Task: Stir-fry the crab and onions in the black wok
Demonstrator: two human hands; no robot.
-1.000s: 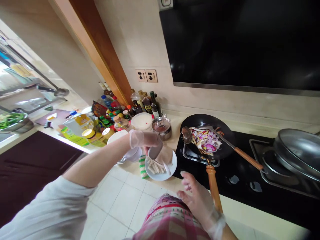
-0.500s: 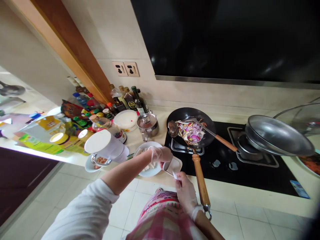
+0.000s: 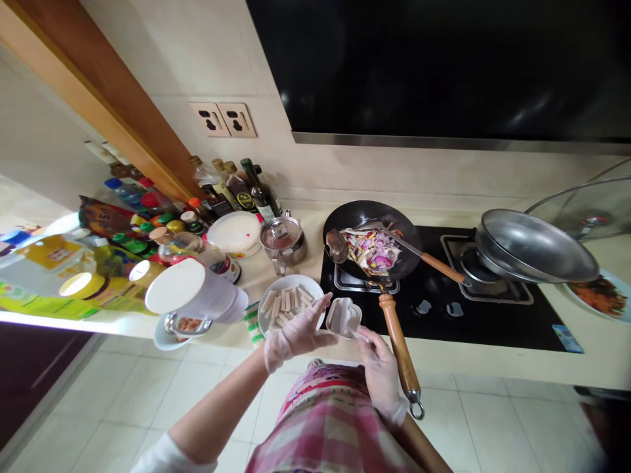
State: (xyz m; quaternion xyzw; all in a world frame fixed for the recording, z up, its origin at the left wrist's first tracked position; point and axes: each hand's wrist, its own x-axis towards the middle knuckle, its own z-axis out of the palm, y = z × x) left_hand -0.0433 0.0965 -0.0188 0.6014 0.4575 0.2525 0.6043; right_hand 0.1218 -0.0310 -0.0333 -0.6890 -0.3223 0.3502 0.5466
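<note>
My left hand (image 3: 300, 334), in a clear thin glove, is open with fingers spread, in front of a white bowl (image 3: 263, 320) of pale sticks (image 3: 288, 300). My right hand (image 3: 382, 371), also gloved, pinches the near edge or handle of a small white container (image 3: 344, 318) at the counter's front edge. What lies inside that container is hard to make out. Behind it, the dark wok (image 3: 357, 213) holds sliced purple onion (image 3: 380, 257) and other pieces, with a wooden-handled ladle (image 3: 438, 266) resting in it.
The wok's wooden handle (image 3: 398, 341) juts over the front edge beside my right hand. A steel pan (image 3: 537, 246) sits on the right burner, a plate of food (image 3: 599, 295) beyond. Left are a steel pot (image 3: 283, 243), a white jug (image 3: 197, 289), bottles and a striped cloth (image 3: 252, 323).
My left hand has drawn back left from the small container and spread its fingers, uncovering the bowl of sticks. The container is now in fuller view. The camera view has shifted.
</note>
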